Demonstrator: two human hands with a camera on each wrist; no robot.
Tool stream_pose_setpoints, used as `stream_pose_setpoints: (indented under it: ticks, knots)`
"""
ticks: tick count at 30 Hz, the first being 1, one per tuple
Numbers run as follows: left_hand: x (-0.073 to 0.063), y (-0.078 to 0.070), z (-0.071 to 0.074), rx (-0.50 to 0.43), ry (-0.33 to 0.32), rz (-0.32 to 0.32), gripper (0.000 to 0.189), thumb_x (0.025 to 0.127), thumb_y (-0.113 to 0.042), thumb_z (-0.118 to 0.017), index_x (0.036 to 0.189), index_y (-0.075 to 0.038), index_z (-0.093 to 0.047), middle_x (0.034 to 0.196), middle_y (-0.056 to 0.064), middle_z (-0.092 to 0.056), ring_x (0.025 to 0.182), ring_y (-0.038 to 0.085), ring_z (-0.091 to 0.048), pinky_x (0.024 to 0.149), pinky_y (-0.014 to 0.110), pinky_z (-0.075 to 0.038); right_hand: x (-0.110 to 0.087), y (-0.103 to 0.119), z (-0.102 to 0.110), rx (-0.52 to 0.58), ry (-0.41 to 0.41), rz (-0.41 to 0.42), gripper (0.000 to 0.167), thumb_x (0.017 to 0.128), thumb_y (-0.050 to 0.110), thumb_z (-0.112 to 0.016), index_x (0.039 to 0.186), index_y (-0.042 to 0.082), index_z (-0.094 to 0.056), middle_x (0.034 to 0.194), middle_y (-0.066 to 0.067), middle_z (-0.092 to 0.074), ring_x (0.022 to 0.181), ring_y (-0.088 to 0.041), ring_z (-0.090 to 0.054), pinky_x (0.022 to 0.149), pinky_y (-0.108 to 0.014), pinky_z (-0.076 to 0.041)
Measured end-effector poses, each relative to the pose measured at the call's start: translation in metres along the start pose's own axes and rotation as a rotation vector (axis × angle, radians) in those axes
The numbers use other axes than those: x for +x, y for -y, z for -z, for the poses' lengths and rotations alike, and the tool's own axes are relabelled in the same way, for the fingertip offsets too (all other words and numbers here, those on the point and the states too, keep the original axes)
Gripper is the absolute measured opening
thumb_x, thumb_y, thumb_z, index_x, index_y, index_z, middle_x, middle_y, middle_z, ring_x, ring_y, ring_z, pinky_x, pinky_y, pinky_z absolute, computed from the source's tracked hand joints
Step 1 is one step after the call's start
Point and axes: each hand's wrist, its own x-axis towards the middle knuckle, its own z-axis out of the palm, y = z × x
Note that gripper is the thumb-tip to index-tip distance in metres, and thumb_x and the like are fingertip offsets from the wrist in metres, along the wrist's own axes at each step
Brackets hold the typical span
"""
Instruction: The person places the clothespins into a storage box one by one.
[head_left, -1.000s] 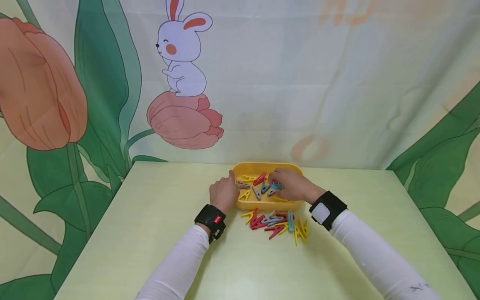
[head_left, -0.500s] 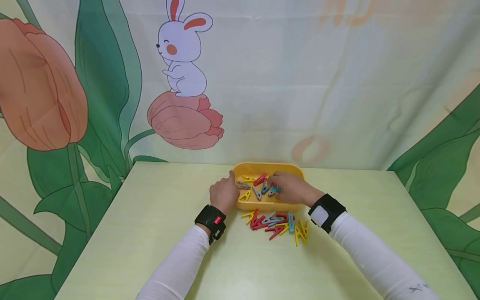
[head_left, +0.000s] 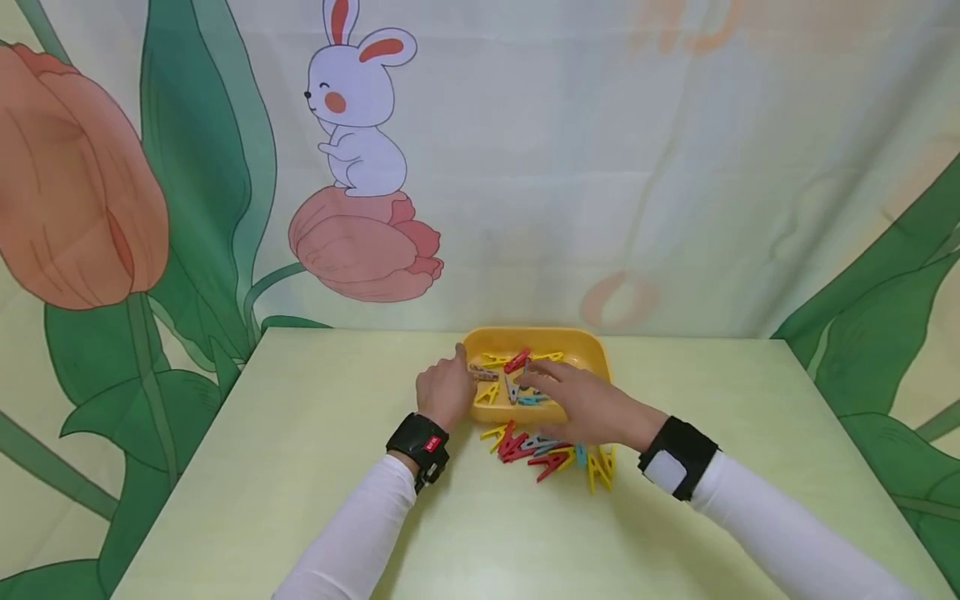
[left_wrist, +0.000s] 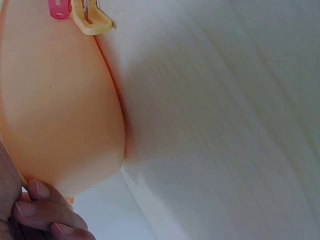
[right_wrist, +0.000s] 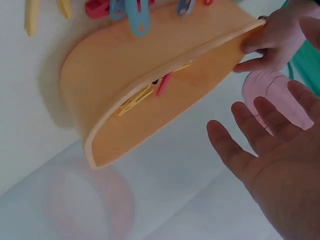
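At the table's (head_left: 285, 475) far edge sits the tray (head_left: 517, 413), upright, its long axis running left to right, parallel to that edge. Your left hand (head_left: 446, 390) pinches its left end, thumb up at the rim and fingers curled against the outside. Your right hand (head_left: 588, 404) is spread, its straight fingers pointing left across the tray's near right part; the right wrist view shows it apart from the wall.

Inside, the red clip (head_left: 517, 361) slants from near left to far right. Beyond your right hand, a far yellow clip (head_left: 547, 357) lies nearly level with the long wall. Close to the near wall, the blue clip (head_left: 533, 400) also runs left to right, while the grey clip (head_left: 512, 389) just beside it points toward you, leaning slightly. Over by your left hand, the brown clip (head_left: 483, 373) lies nearly crosswise to your view.

On your side of the tray, a loose pile lies on the table, partly hidden under your right hand. Its nearest red clip (head_left: 552, 465) has its legs parted toward your left and toward you; the yellow clip (head_left: 598, 469) at the pile's right points its legs at you.
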Motion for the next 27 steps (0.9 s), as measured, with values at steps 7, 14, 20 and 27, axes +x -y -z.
stream_pose_setpoints:
  ticks: [7,14,20,27]
  knots:
    - [0.001,-0.001,0.002,0.016,0.011,0.008,0.055,0.095,-0.021,-0.059,0.147,-0.007,-0.045,0.072,0.010,-0.065,0.051,0.020,-0.050,0.047,0.030,-0.034,-0.039,0.037,0.003,-0.073,0.049,0.121,0.071,0.084,0.045,-0.074,0.146,0.026,-0.044,0.152,-0.004,-0.042,0.135,-0.026,-0.045,0.110,-0.047,-0.040]
    - [0.002,0.000,0.004,0.041,-0.012,-0.019,0.055,0.095,-0.021,-0.059,0.146,-0.005,-0.046,0.078,0.012,-0.069,0.054,0.021,-0.053,0.050,0.033,-0.041,-0.067,0.053,0.005,-0.117,0.087,0.143,0.079,0.080,0.051,-0.076,0.148,0.031,-0.040,0.154,0.001,-0.039,0.142,-0.022,-0.037,0.115,-0.048,-0.032]
    - [0.002,0.000,0.002,0.053,0.015,-0.005,0.056,0.095,-0.022,-0.059,0.147,-0.006,-0.044,0.080,0.012,-0.068,0.055,0.021,-0.054,0.048,0.032,-0.038,-0.080,0.050,0.004,-0.126,0.084,0.122,0.090,0.075,0.056,-0.078,0.151,0.036,-0.034,0.158,0.001,-0.034,0.146,-0.024,-0.032,0.115,-0.053,-0.029]
    - [0.002,-0.003,0.001,0.050,0.045,0.027,0.059,0.095,-0.023,-0.060,0.148,-0.007,-0.042,0.084,0.012,-0.069,0.057,0.021,-0.054,0.051,0.032,-0.038,-0.091,0.038,-0.011,-0.097,0.114,0.077,0.089,0.074,0.054,-0.079,0.150,0.037,-0.036,0.157,-0.001,-0.035,0.147,-0.028,-0.030,0.114,-0.055,-0.030]
